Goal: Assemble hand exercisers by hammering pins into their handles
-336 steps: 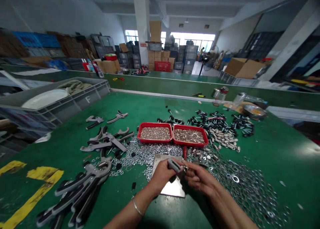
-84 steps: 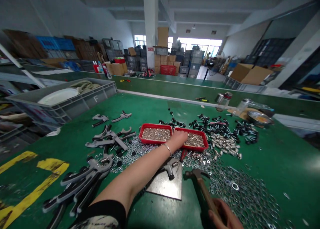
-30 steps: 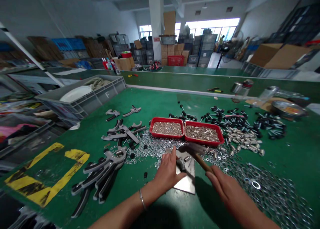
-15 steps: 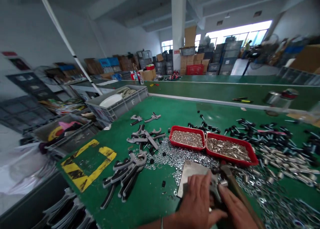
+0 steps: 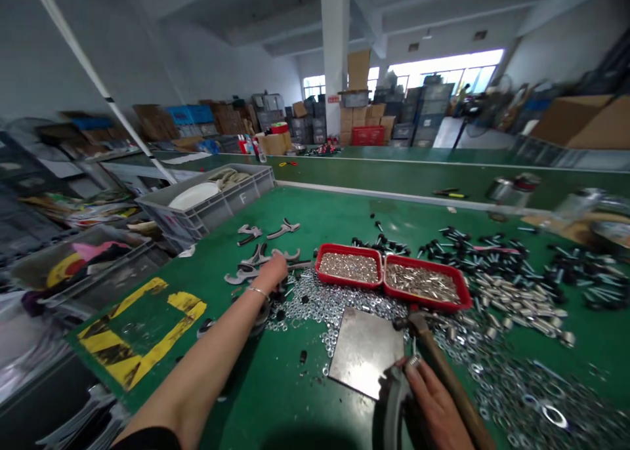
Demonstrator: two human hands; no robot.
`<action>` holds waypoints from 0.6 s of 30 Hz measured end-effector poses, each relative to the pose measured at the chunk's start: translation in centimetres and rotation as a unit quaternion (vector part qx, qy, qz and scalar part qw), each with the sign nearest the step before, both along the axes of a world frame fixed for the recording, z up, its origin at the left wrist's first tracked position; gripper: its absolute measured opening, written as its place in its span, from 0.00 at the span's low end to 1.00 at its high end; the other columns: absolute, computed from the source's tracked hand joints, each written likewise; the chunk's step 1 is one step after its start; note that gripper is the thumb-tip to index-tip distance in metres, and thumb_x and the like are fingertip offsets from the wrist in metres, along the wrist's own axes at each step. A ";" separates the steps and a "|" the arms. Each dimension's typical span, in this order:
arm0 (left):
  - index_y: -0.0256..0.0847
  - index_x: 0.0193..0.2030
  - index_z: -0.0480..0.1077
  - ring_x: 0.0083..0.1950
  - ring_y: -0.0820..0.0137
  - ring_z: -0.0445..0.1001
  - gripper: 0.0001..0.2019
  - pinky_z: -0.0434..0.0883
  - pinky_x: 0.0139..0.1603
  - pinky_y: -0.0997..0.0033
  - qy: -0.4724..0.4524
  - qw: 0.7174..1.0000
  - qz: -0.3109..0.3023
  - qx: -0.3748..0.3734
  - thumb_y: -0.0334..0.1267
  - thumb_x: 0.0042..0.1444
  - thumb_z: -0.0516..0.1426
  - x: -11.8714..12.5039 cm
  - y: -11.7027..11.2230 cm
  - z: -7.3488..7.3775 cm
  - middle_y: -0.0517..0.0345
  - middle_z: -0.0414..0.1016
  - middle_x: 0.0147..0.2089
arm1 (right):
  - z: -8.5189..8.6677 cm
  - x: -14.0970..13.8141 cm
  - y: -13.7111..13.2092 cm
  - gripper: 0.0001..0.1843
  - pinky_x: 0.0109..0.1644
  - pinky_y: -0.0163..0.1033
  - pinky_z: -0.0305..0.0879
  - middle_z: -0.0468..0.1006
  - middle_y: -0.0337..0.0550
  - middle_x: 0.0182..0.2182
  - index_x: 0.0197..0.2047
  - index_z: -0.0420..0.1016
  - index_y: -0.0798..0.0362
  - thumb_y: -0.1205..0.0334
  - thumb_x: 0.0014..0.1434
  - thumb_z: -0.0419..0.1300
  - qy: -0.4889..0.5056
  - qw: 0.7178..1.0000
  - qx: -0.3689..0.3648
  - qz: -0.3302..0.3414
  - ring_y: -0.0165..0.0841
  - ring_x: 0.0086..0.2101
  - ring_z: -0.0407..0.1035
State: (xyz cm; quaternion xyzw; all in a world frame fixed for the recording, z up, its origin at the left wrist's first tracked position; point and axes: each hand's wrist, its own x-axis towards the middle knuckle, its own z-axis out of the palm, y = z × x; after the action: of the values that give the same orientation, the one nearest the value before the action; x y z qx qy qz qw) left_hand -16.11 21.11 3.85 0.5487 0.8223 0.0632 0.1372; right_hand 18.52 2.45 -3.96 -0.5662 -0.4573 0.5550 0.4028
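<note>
My right hand (image 5: 436,401) is closed around a curved grey-and-black handle piece (image 5: 392,404), low in the view beside a bare metal plate (image 5: 367,351). A small shiny metal part (image 5: 413,359) shows at its fingertips. Out to the left, my left hand (image 5: 275,271) reaches over a pile of similar grey-and-black handle pieces (image 5: 251,260); its fingers are hidden behind the back of the hand, so whether it grips one cannot be seen. A hammer (image 5: 433,351) with a wooden handle lies right of the plate, partly behind my right hand.
Two red trays (image 5: 381,283) of small metal parts stand beyond the plate, with loose washers (image 5: 315,306) around them. Black-headed bolts (image 5: 472,250) and metal sleeves (image 5: 522,306) lie to the right. A grey crate (image 5: 207,201) borders the table's left side.
My left hand has left the plate and swung leftward to the handle pile. My right hand has drawn the handle piece down toward me, uncovering the plate. The view has shifted right.
</note>
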 end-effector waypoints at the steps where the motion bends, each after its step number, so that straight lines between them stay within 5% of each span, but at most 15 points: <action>1: 0.26 0.53 0.64 0.46 0.49 0.78 0.19 0.71 0.46 0.55 -0.016 1.000 -0.004 0.009 0.29 0.55 0.58 0.0 -0.4 0.2 0.31 0.77 0.44 | 0.2 -0.2 0.0 0.22 0.34 0.38 0.69 0.74 0.40 0.28 0.38 0.72 0.49 0.38 0.61 0.53 0.013 1.000 -0.004 0.001 0.36 0.29 0.71; 3: 0.30 0.59 0.59 0.47 0.54 0.77 0.22 0.72 0.47 0.57 -0.060 0.997 -0.018 0.034 0.30 0.58 0.55 0.3 -1.8 0.5 0.37 0.77 0.46 | 0.4 -0.1 0.1 0.22 0.30 0.35 0.64 0.70 0.35 0.24 0.37 0.70 0.50 0.39 0.63 0.53 0.010 1.000 0.000 0.010 0.31 0.24 0.66; 5: 0.36 0.62 0.55 0.46 0.62 0.77 0.23 0.73 0.46 0.61 -0.212 0.973 -0.058 0.066 0.32 0.60 0.53 1.6 -4.4 0.4 0.45 0.76 0.47 | 0.7 0.3 0.2 0.22 0.30 0.34 0.62 0.68 0.34 0.24 0.33 0.69 0.51 0.40 0.63 0.53 -0.050 0.998 0.034 0.015 0.30 0.24 0.65; 6: 0.39 0.61 0.55 0.44 0.65 0.77 0.22 0.74 0.45 0.63 -0.338 0.935 -0.083 0.075 0.34 0.61 0.52 2.8 -6.3 0.1 0.47 0.75 0.48 | 0.9 0.4 0.2 0.22 0.30 0.34 0.62 0.69 0.35 0.24 0.31 0.68 0.51 0.40 0.63 0.53 -0.096 0.993 0.061 0.015 0.31 0.26 0.66; 8: 0.41 0.56 0.59 0.41 0.68 0.77 0.18 0.75 0.43 0.64 -0.589 0.798 -0.122 0.034 0.39 0.60 0.55 6.0 -10.4 -1.0 0.50 0.74 0.47 | 1.2 0.4 0.3 0.21 0.33 0.35 0.62 0.71 0.37 0.25 0.30 0.67 0.50 0.42 0.64 0.53 -0.184 0.975 0.120 0.018 0.33 0.28 0.68; 9: 0.41 0.52 0.61 0.36 0.70 0.76 0.16 0.75 0.38 0.68 -0.648 0.752 -0.118 -0.006 0.43 0.60 0.56 7.8 -12.4 -1.7 0.52 0.74 0.43 | 1.5 0.2 0.3 0.19 0.33 0.36 0.62 0.71 0.37 0.25 0.31 0.67 0.49 0.43 0.64 0.52 -0.215 0.966 0.140 0.024 0.34 0.28 0.69; 11: 0.41 0.47 0.60 0.25 0.76 0.70 0.17 0.69 0.25 0.75 -0.698 0.706 -0.102 -0.066 0.52 0.62 0.54 11.5 -15.8 -3.1 0.60 0.71 0.33 | 2.0 -0.2 0.2 0.17 0.33 0.37 0.61 0.72 0.37 0.25 0.34 0.66 0.49 0.45 0.66 0.50 -0.252 0.953 0.158 0.048 0.35 0.27 0.70; 14: 0.42 0.44 0.58 0.17 0.78 0.62 0.21 0.59 0.16 0.80 -0.693 0.709 -0.099 -0.089 0.60 0.63 0.48 15.2 -18.3 -4.4 0.65 0.67 0.24 | 2.8 -0.7 -0.2 0.15 0.32 0.37 0.61 0.74 0.39 0.25 0.38 0.65 0.48 0.47 0.68 0.48 -0.281 0.941 0.170 0.075 0.37 0.27 0.72; 18: 0.42 0.45 0.59 0.15 0.78 0.60 0.24 0.56 0.14 0.81 -0.666 0.731 -0.116 -0.095 0.63 0.62 0.46 16.5 -18.6 -4.3 0.67 0.66 0.22 | 3.7 -0.9 -0.5 0.14 0.30 0.37 0.60 0.76 0.40 0.26 0.39 0.65 0.48 0.49 0.69 0.46 -0.317 0.927 0.182 0.088 0.38 0.26 0.72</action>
State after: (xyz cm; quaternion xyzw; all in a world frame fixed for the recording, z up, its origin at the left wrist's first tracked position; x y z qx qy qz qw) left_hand 0.37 2.55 -0.50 0.4415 0.4521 0.3173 0.7071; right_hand 17.60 1.93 -0.25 -0.5867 -0.7026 0.2868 0.2826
